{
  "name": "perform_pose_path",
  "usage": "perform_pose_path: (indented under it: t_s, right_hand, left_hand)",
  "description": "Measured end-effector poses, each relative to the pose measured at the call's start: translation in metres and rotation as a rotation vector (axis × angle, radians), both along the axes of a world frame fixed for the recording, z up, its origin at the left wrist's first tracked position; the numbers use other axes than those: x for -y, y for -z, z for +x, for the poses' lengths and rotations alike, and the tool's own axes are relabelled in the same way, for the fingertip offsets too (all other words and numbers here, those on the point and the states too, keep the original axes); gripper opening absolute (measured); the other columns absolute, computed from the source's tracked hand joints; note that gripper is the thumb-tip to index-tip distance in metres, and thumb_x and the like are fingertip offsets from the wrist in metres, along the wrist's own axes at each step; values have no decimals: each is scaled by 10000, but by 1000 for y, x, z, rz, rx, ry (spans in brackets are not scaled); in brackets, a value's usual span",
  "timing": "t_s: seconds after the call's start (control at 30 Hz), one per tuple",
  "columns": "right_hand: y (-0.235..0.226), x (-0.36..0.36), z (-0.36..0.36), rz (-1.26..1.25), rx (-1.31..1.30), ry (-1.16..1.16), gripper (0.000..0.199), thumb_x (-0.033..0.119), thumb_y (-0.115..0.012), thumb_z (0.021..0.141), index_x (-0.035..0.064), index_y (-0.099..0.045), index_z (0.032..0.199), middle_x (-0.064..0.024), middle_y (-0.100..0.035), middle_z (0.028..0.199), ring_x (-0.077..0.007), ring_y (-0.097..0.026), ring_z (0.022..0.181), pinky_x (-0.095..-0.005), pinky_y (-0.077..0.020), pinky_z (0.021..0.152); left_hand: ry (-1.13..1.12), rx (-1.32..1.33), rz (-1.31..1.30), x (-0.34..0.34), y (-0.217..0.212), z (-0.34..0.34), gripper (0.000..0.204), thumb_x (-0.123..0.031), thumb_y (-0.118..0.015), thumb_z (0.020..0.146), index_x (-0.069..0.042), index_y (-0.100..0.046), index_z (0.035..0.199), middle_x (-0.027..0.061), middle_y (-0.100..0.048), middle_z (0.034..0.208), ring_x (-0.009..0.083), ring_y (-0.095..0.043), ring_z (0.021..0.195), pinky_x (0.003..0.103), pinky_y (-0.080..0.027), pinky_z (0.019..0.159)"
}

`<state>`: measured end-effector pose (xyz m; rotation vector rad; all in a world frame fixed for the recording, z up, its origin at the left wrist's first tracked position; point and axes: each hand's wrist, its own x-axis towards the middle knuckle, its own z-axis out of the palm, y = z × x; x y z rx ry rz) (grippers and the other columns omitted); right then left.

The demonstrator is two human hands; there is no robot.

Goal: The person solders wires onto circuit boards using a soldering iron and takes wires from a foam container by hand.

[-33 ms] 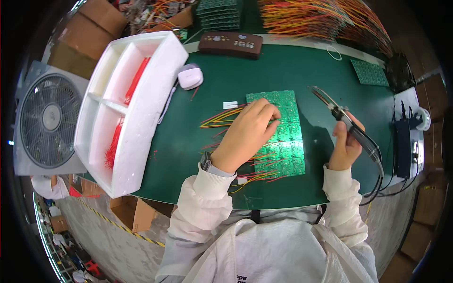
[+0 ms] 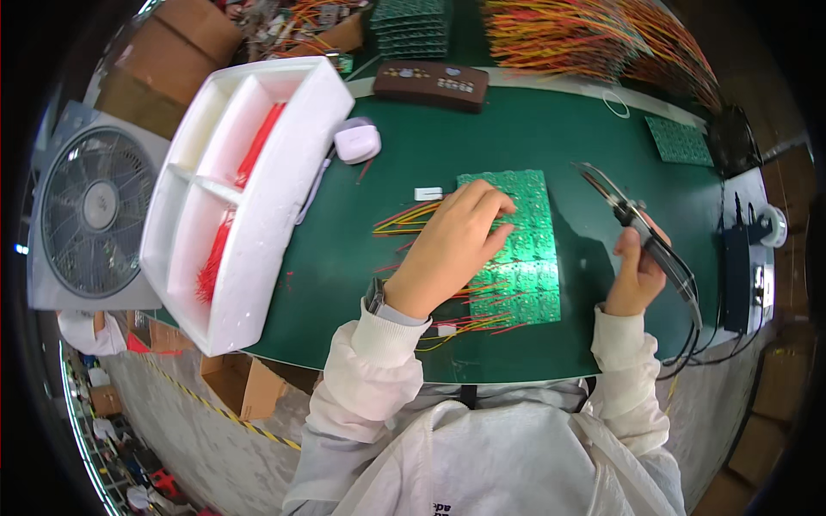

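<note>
A green circuit board panel (image 2: 538,249) lies on the green bench mat, printed with a grid of small boards. My left hand (image 2: 460,241) rests over its left part, fingers bent and closed near the board's surface; what the fingertips hold is hidden. Red, yellow and black wires (image 2: 400,225) stick out from under that hand to the left, and more wires (image 2: 482,322) lie across the panel's lower edge. To the right of the panel, my right hand (image 2: 637,271) is closed round a soldering iron (image 2: 650,241) with a trailing cable, its tip raised above the mat.
A white foam box (image 2: 288,172) with compartments of red wires stands at left, beside a fan (image 2: 99,206). Farther back are a lilac case (image 2: 357,142), a brown case (image 2: 430,83), stacked boards (image 2: 411,30) and wire bundles (image 2: 559,39). A black device (image 2: 736,267) with cables sits at right.
The view has shifted slightly, so the bench things appear a little farther right. Both hands keep nearly the same places and grips; the soldering iron stays raised beside the panel.
</note>
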<state>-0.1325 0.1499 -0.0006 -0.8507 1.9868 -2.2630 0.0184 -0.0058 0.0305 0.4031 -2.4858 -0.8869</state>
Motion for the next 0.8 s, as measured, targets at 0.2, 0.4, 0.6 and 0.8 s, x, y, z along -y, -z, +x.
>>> perform_pose_path:
  t_s: [0.2, 0.4, 0.6, 0.8]
  right_hand:
    - [10, -14, -16, 27, -18, 61, 212, 149, -510, 843, -10, -499, 983, -25, -481, 689, -72, -419, 575, -199, -329, 508]
    - [8, -9, -2, 21, -14, -12, 235, 181, -490, 852, 0, -477, 1001, -25, -459, 682, -75, -412, 590, -205, -330, 527]
    - [5, -13, 1, 42, -25, 48, 240, 166, -492, 846, -2, -461, 1014, -32, -472, 709, -78, -422, 603, -202, -352, 547]
    - [4, -13, 2, 31, -17, 41, 227, 152, -498, 840, -5, -464, 1000, -36, -483, 732, -76, -428, 607, -198, -359, 548]
  left_hand:
    - [-324, -45, -240, 44, -90, 83, 187, -49, -562, 756, -29, -525, 938, 71, -541, 949, 178, -512, 878, 273, -380, 768]
    - [-988, 335, -443, 203, -90, 282, 124, -55, -526, 770, -3, -562, 877, 111, -601, 779, 211, -581, 705, 304, -445, 629]
    - [-912, 461, -87, 250, -30, 323, 107, -9, -577, 690, 33, -591, 788, 139, -618, 712, 208, -596, 644, 297, -456, 598]
    - [-1007, 442, -146, 255, -33, 326, 103, -13, -589, 669, 32, -596, 762, 138, -613, 683, 190, -586, 626, 281, -447, 591]
